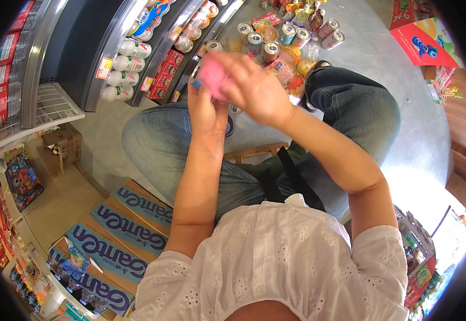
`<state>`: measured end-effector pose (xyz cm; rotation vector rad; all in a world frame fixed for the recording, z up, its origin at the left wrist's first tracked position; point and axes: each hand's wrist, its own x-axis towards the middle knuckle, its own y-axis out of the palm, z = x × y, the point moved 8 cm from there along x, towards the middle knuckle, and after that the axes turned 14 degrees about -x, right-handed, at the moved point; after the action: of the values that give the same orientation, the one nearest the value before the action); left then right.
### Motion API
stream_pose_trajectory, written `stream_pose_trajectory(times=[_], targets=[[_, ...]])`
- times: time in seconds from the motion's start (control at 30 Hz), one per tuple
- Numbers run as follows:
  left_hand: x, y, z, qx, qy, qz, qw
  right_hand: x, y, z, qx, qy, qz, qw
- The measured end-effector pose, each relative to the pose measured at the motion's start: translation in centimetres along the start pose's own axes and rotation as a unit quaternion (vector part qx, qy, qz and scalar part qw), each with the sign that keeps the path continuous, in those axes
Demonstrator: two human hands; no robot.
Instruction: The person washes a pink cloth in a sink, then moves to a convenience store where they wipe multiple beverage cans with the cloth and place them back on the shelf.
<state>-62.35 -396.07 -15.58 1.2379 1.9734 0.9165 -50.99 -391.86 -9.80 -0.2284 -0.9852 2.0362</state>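
A pink cloth [213, 74], blurred by motion, is pressed under the fingers of my right hand [259, 90]. Beneath it, my left hand [204, 110] grips what looks like a drink can [195, 73]; only a bit of its silvery rim and a blue patch show. Both hands meet above the floor between my bent knees. Beyond them, several upright drink cans [271, 51] stand among jelly cups [306, 67] and spouted pouches [302, 17]. A bag of jelly [283, 74] lies just past my right wrist.
On my left rises an open shelf unit with white bottles [130, 68] and red cartons [166, 76]. Stacked Ganten water cartons [108, 240] are beside my left hip. A wooden stool [257, 151] is beneath me. A red box [425, 44] stands at far right.
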Motion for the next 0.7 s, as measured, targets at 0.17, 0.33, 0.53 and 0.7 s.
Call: stream_pose_trajectory(times=[0.17,0.33,0.53,0.7], targets=[[-0.1,1.0,-1.5,0.064,0.047,0.042,0.996,-0.8,3.5,-4.2,0.365,0.101,0.227,0.897],[0.6,1.6,-2.6,0.037,0.03,0.097,0.994,-4.8,5.1,-1.9,0.66,0.203,0.394,0.606],[1.3,2.0,-4.0,0.065,0.048,0.099,0.992,-2.0,1.9,-3.4,0.646,0.165,0.224,0.711],[0.2,-0.8,0.5,0.019,-0.083,-0.113,0.99,-0.4,-0.5,-3.1,0.192,0.05,0.011,0.98]])
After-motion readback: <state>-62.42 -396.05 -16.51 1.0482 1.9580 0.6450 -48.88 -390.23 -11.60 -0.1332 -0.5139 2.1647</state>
